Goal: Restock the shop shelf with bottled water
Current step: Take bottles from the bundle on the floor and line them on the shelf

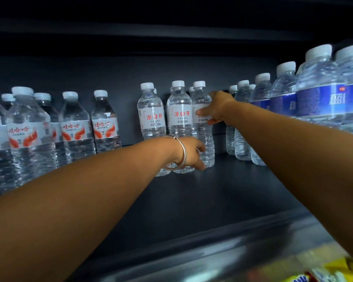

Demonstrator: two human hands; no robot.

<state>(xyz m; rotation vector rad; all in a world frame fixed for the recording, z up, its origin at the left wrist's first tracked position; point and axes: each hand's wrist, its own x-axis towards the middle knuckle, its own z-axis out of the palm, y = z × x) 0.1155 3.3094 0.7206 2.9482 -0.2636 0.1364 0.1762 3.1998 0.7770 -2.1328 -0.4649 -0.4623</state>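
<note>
Three clear water bottles with white labels and red characters stand in a row at the middle of the dark shelf [222, 192]. My right hand [217, 108] grips the rightmost of them [202, 127] around its label. My left hand [190, 152], with silver bangles on the wrist, reaches low in front of the same row; its fingers touch the bases of the middle bottle [179, 110] and the rightmost one. The left bottle of the row [151, 112] stands untouched. More white caps show behind this row.
Several bottles with red-and-white labels [75, 127] stand in rows on the left. Blue-labelled bottles [318, 92] line the right side toward the front. A metal shelf edge [212, 255] runs below, with yellow packets [334, 269] under it.
</note>
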